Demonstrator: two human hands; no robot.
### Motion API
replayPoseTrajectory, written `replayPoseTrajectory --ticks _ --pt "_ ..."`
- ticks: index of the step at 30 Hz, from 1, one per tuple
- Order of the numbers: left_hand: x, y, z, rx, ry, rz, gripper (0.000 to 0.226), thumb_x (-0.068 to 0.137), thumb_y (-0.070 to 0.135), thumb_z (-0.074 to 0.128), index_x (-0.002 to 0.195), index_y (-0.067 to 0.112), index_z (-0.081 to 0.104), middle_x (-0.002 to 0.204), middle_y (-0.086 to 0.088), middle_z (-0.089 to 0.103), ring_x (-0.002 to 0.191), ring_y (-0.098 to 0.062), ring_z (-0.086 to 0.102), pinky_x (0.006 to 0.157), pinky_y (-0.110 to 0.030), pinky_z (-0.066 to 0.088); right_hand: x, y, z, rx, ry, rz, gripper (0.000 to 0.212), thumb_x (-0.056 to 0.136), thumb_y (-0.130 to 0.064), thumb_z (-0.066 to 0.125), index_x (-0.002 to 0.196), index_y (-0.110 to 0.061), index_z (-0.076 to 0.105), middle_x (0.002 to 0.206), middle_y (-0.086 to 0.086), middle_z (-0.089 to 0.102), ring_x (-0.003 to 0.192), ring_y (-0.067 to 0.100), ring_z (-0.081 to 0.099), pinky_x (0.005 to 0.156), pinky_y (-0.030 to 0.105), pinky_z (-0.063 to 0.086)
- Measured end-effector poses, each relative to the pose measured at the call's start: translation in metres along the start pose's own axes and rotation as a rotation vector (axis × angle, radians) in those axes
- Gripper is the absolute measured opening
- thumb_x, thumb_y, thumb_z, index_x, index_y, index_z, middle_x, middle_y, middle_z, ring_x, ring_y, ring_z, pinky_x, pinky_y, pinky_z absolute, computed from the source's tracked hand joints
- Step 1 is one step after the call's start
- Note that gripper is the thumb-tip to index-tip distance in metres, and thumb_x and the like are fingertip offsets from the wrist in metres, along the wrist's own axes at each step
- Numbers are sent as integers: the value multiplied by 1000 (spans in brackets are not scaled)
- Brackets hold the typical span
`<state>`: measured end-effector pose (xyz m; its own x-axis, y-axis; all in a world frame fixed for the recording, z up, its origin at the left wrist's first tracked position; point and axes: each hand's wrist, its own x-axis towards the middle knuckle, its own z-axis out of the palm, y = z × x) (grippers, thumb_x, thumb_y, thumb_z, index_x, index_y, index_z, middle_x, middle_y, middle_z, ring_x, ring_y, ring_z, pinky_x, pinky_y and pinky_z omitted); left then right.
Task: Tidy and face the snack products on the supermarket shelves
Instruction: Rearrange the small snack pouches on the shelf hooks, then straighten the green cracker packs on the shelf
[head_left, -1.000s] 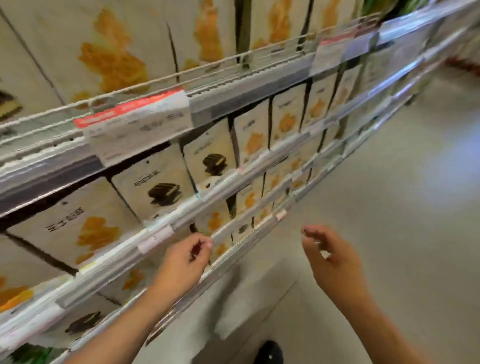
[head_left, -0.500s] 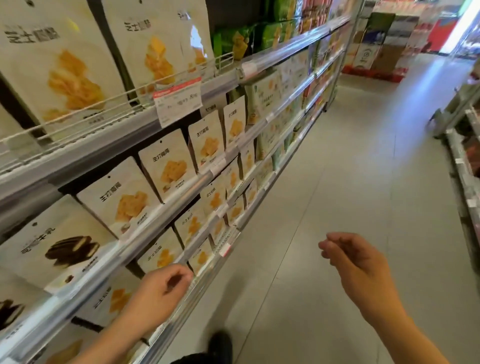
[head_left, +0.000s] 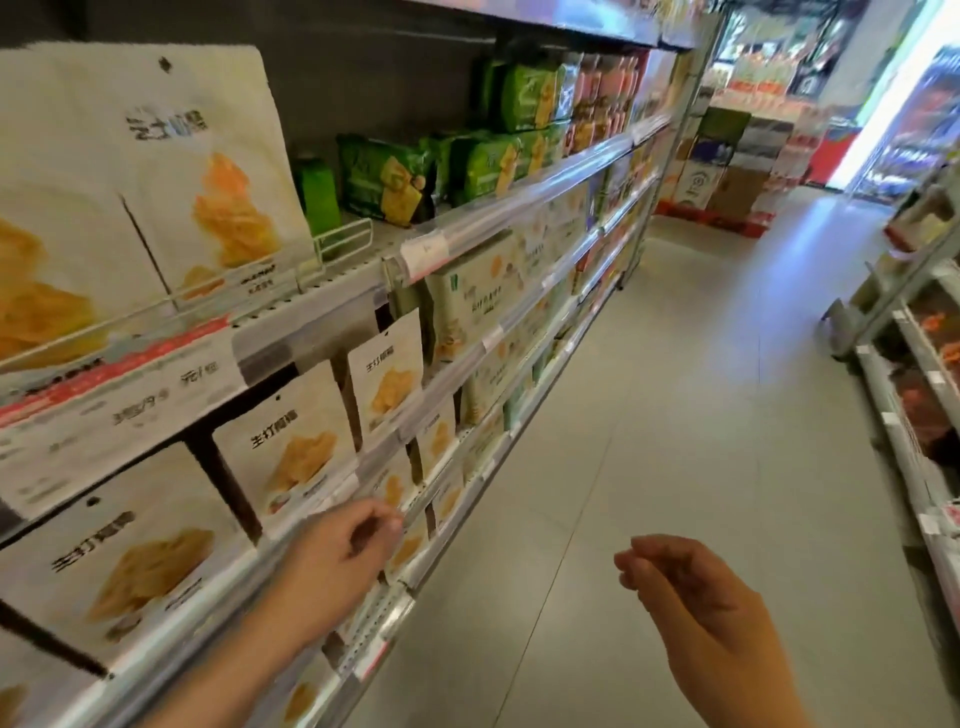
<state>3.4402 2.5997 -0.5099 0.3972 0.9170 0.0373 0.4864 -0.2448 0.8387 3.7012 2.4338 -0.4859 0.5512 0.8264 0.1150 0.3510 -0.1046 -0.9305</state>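
With my left hand (head_left: 343, 551) loosely curled at the shelf rail (head_left: 447, 374) just below the near white snack pouches (head_left: 291, 441), seemingly grasping nothing through the blur, and my right hand (head_left: 691, 587) relaxed over the aisle, a careless brush could tip a pouch forward.

Shelving unit with metal shelf rails (head_left: 467, 358) runs 7 to 1 o'clock along the left. White stand-up snack pouches (head_left: 291, 441) stand in rows on the near shelves, 8–10 o'clock. Green crinkly snack packs (head_left: 384, 176) on the upper shelf at 11, behind a wire divider (head_left: 343, 241). Left hand (head_left: 337, 566) at the rail edge, 7 o'clock; right hand (head_left: 696, 592) over the grey tiled floor (head_left: 675, 415), 5 o'clock. Second shelf unit (head_left: 914, 415) at 3.
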Motion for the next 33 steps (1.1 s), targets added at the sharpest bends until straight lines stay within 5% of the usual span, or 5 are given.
replayPoseTrajectory --ticks 6,9,12,24,33 --pt "108 78 31 -7 -49 175 13 91 34 59 88 43 67 86 22 68 82 -3 64 68 -12 48 101 7 -9 25 -62 -50 28 85 -15 68 92 -42 67 88 -10 75 83 12 71 69 40 55" --pt "151 94 47 30 -7 186 15 91 31 60 86 43 68 87 25 67 82 -2 63 68 -12 47 173 5 -8 26 -139 -165 26 86 -19 66 92 -44 65 88 -13 74 82 8 70 71 27 57" --pt "184 108 59 46 99 121 15 93 26 61 89 37 71 86 24 67 82 -2 63 67 -12 47 246 -8 -1 42 -260 -270 13 84 -37 63 92 -46 64 86 -15 73 81 5 69 68 14 52" --pt "195 118 59 85 521 -151 14 92 33 59 86 43 68 89 24 69 84 -1 64 67 -14 50 422 -113 76 88 -722 -759 10 91 -32 60 100 -32 63 92 -15 68 86 5 65 71 24 56" --pt "201 137 -5 231 795 -143 15 90 32 58 88 46 64 91 27 65 88 0 62 65 -12 48 458 -207 164 -124 -648 -1138 32 90 -41 60 119 -27 61 107 -16 58 96 -5 54 80 7 40"
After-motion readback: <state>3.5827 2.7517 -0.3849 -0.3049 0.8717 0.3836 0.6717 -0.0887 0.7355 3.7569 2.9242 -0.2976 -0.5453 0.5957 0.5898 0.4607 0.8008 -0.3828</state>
